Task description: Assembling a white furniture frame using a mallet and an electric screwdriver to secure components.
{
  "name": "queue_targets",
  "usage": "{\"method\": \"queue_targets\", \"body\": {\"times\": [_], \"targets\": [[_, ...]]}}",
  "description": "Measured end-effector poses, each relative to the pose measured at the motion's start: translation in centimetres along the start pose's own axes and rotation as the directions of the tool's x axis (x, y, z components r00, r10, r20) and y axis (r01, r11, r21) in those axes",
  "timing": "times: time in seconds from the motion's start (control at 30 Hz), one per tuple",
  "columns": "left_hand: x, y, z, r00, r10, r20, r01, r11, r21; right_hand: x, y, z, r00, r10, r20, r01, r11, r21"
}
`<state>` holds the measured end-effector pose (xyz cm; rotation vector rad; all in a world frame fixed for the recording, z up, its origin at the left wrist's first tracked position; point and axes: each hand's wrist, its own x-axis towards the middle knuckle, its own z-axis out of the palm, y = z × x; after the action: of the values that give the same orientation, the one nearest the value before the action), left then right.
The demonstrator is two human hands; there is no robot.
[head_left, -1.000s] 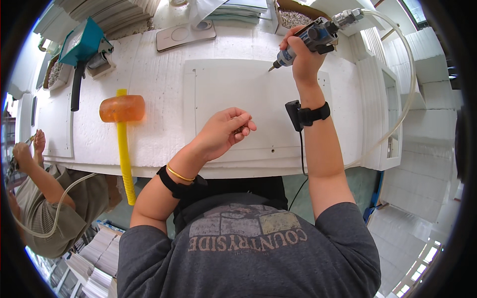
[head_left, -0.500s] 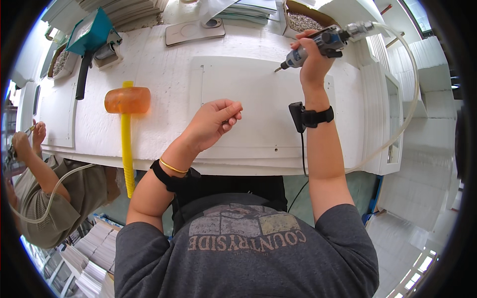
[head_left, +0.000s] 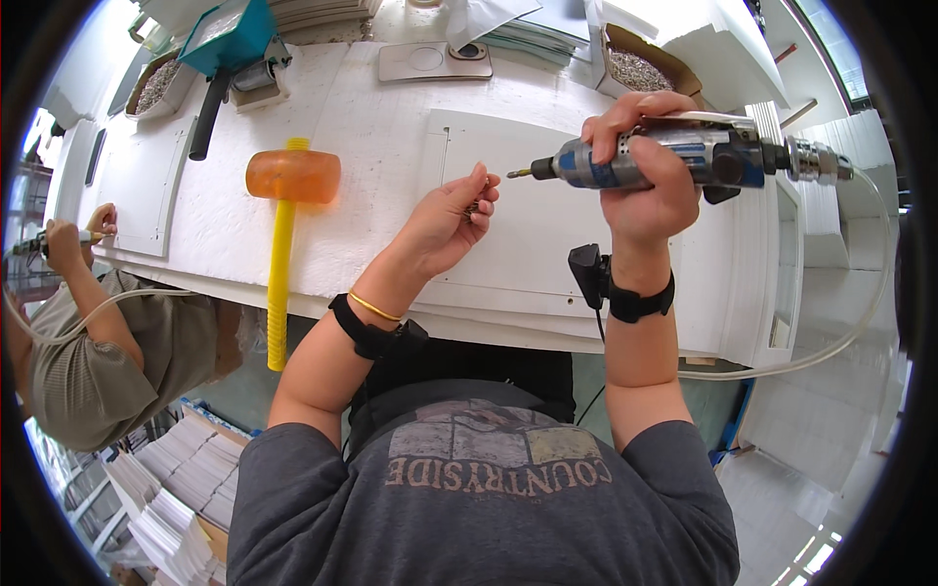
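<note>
My right hand (head_left: pixel 645 200) is wrapped round a blue and grey air screwdriver (head_left: pixel 728 161) held level, its bit pointing left. A pale hose (head_left: pixel 884 264) runs from the tool's back end. Close to the bit tip is my left hand (head_left: pixel 445 230), thumb and forefinger pinched together. Small metal screws (head_left: pixel 474 208) show in its curled fingers; whether one sits on the bit is too small to tell. Both hands are above a flat white panel (head_left: pixel 547 244) with small holes along its edges.
An orange-headed mallet (head_left: pixel 293 178) lies to the left, its yellow handle over the bench edge. Farther back are a phone (head_left: pixel 435 63), a carton of screws (head_left: pixel 645 73) and a teal bin with a dark handle (head_left: pixel 230 39). A co-worker's hands (head_left: pixel 66 244) work at far left.
My right hand has brought the screwdriver nearer and turned it level, its bit now by my left fingertips. The view has shifted, so the bench things sit farther right.
</note>
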<state>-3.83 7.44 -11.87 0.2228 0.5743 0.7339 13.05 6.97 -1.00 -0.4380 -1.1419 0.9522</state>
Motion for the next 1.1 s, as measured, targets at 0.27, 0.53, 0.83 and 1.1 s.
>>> {"method": "queue_targets", "body": {"times": [0.27, 0.53, 0.83, 1.1], "targets": [[-0.9, 0.4, -0.2, 0.996, 0.003, 0.088, 0.004, 0.997, -0.081, -0.3, 0.8, 1.9, 0.999, 0.014, 0.037, -0.015, 1.0, 0.026], [-1.4, 0.4, -0.2, 0.971, 0.235, -0.04, -0.216, 0.94, 0.263, -0.7, 2.0, 2.5, 0.996, 0.058, -0.074, -0.058, 0.998, 0.006], [-1.2, 0.6, -1.3, 0.984, 0.179, 0.0, -0.176, 0.968, 0.18, -0.6, 2.9, 2.4, 0.984, 0.112, -0.135, -0.109, 0.994, 0.03], [-1.2, 1.4, -1.6, 0.995, 0.096, 0.0, -0.096, 0.99, 0.102, 0.2, 3.4, 2.3, 0.975, 0.141, -0.171, -0.137, 0.99, 0.034]]}}
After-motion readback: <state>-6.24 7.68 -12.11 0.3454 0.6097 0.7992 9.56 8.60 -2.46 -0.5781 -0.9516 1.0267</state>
